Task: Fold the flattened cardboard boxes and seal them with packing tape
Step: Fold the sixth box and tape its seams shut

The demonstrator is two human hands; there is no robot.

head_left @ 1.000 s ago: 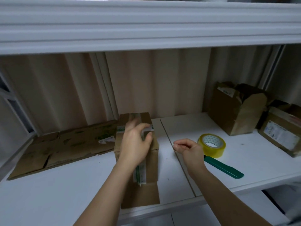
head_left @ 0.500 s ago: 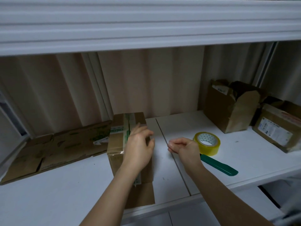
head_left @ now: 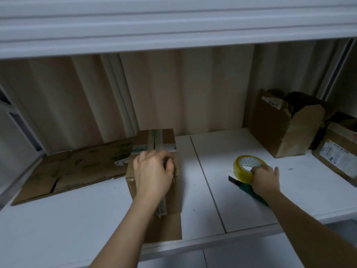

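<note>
A small brown cardboard box (head_left: 166, 140) stands folded on the white shelf (head_left: 77, 219), with a taped seam along its top and one flap lying flat toward me. My left hand (head_left: 153, 174) rests on the box top, fingers curled over its right edge. A yellow roll of packing tape (head_left: 245, 167) lies to the right on the shelf. My right hand (head_left: 265, 177) grips the near side of that roll. A flattened cardboard box (head_left: 73, 171) lies at the left, against the back wall.
A green-handled cutter (head_left: 249, 188) lies just below the tape, partly under my right wrist. An open brown box (head_left: 286, 126) and a labelled box (head_left: 338, 153) stand at the back right. A thick upper shelf (head_left: 173, 22) overhangs the work area.
My right hand moved right from beside the box and took hold of the tape roll. My left hand settled lower onto the box top.
</note>
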